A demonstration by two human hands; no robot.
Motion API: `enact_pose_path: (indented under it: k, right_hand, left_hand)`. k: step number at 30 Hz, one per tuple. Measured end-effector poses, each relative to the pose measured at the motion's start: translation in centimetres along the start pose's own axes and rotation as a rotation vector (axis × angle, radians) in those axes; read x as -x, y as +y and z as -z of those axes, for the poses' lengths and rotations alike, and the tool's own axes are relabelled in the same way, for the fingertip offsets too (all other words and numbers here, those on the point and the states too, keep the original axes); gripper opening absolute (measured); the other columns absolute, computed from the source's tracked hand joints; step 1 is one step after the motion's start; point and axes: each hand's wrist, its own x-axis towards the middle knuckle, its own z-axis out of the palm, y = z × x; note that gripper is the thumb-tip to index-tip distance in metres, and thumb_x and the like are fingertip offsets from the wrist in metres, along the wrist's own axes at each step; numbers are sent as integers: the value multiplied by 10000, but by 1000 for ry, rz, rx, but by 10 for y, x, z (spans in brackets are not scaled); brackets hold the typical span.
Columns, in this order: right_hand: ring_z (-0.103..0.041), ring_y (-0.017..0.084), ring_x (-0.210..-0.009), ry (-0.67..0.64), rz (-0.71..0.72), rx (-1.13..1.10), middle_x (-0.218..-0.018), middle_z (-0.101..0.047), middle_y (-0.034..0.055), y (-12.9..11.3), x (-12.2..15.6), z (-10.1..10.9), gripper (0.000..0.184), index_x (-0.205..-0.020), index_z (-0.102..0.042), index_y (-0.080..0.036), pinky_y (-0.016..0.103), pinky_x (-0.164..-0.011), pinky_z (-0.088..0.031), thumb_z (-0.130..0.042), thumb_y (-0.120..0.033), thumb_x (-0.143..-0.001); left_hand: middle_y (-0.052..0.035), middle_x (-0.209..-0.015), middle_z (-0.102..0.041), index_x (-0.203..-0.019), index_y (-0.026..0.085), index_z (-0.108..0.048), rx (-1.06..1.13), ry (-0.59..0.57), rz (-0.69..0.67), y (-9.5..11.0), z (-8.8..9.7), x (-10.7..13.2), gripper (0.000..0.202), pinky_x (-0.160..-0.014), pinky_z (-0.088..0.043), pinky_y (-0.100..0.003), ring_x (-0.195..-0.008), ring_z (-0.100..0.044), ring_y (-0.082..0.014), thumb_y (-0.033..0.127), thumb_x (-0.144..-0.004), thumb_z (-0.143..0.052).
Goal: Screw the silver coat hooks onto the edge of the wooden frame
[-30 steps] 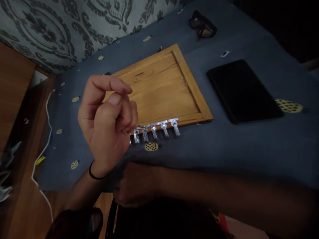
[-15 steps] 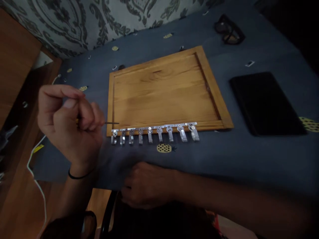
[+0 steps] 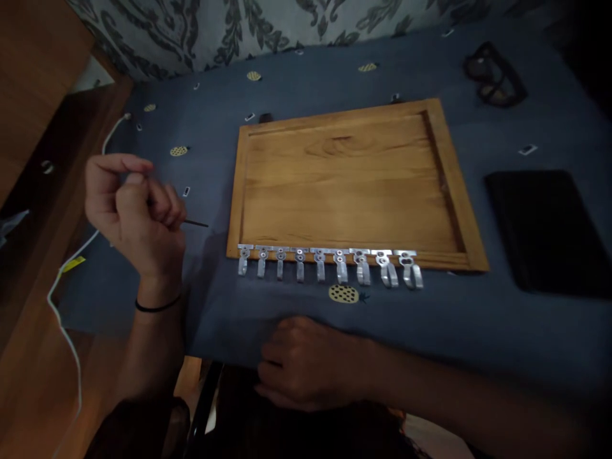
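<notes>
A wooden framed board (image 3: 354,185) lies flat on the blue cloth (image 3: 306,306), with a row of several metal hooks (image 3: 329,264) along its near edge. My left hand (image 3: 131,213) is raised to the left of the board, fingers curled round a thin dark tool (image 3: 195,223) whose tip points toward the board. A black band circles that wrist. My right hand (image 3: 310,363) rests in shadow at the near edge of the cloth, below the hooks, fingers loosely bent and nothing visible in them.
A black tablet (image 3: 549,229) lies right of the board. Dark glasses (image 3: 495,76) sit at the far right. A white cable (image 3: 67,280) runs down the left side over a wooden surface. Patterned fabric (image 3: 215,25) lines the back. Small white bits dot the cloth.
My left hand with the thin tool has moved left, off the board and away from the hooks. The view has shifted, so the whole hook row now shows. My right hand stays put.
</notes>
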Motion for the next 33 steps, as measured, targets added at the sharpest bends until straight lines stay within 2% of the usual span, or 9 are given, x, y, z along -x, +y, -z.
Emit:
enact_pose_path:
  k: [5,8,14,17,22,25,30,33]
  right_hand:
    - [-445,111,-481,35,0,-20,-602,-602,-29,0,3,-1,338,-688,-571,-201,314,-549,-317,-537,-335,-996]
    - [-437,113,-491,43,-13,-17,-602,-596,-32,0,3,0,339,-686,-566,-204,316,-571,-342,-539,-335,-997]
    - [-428,122,-506,59,-46,2,-590,-558,-25,-1,-3,1,356,-661,-543,-203,317,-555,-310,-518,-297,-1003]
    - [-409,121,-511,98,-79,9,-577,-529,-20,0,-6,1,383,-643,-526,-202,314,-554,-300,-484,-273,-1018]
    - [-412,121,-518,104,-129,27,-572,-521,-17,-3,-9,2,409,-628,-518,-200,310,-551,-309,-464,-252,-1030]
    - [-430,119,-527,93,-209,54,-575,-527,-20,-9,-13,2,400,-638,-527,-196,305,-553,-309,-471,-252,-1030]
    - [-457,114,-553,25,-424,113,-612,-557,-17,-24,-22,-4,369,-694,-554,-188,301,-589,-319,-471,-294,-1037]
    - [-456,113,-549,50,-502,144,-607,-558,-20,-29,-24,-10,372,-680,-540,-191,293,-603,-329,-487,-310,-1029]
  left_hand:
    - [103,-451,-231,-756,193,-579,17,46,116,-4,10,-8,294,-388,-128,-215,-368,-111,-55,24,-924,-408]
    - [97,-444,-229,-734,197,-580,43,62,196,-7,13,-9,330,-397,-103,-227,-364,-113,-54,3,-919,-386]
    - [100,-441,-238,-746,192,-594,114,36,191,-8,14,-9,319,-390,-114,-218,-350,-127,-50,8,-938,-419]
    - [102,-434,-234,-720,195,-592,141,55,229,-2,14,-9,308,-383,-142,-204,-338,-147,-47,34,-956,-476]
    - [94,-424,-250,-702,195,-592,240,42,224,9,12,-8,342,-344,-152,-206,-328,-152,-63,8,-932,-421]
    - [90,-437,-270,-706,204,-605,289,5,226,12,11,-5,335,-337,-171,-204,-328,-179,-63,14,-928,-440]
    - [80,-436,-293,-692,211,-609,373,-28,261,25,8,0,383,-324,-174,-235,-345,-180,-81,-1,-934,-402]
    - [83,-443,-302,-699,187,-610,424,-25,276,32,7,3,386,-330,-174,-225,-344,-182,-65,-27,-933,-389]
